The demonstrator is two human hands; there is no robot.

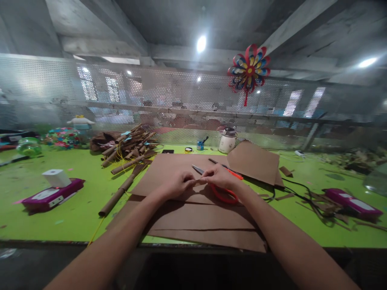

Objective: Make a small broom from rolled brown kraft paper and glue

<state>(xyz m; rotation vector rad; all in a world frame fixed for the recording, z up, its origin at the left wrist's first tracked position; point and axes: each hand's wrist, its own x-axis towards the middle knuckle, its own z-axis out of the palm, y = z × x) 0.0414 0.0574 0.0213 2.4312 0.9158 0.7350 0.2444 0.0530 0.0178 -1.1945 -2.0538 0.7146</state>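
Note:
My left hand and my right hand meet over stacked brown paper sheets. Both have their fingers pinched together, tip to tip. Whatever lies between them is too small to make out. Under my right hand rests a pair of scissors, its metal blades pointing away to the left and its red-orange handle loop showing below my wrist. Just beyond that hand lies a slim dark tool with an orange end, partly covered. A folded brown paper piece is at the right of the stack.
Rolled brown paper tubes with yellow string are heaped at the back left; one loose tube lies nearer. Purple boxes sit at both sides. A white jar stands at the back before a perforated metal screen. Dark cable and paper scraps lie right.

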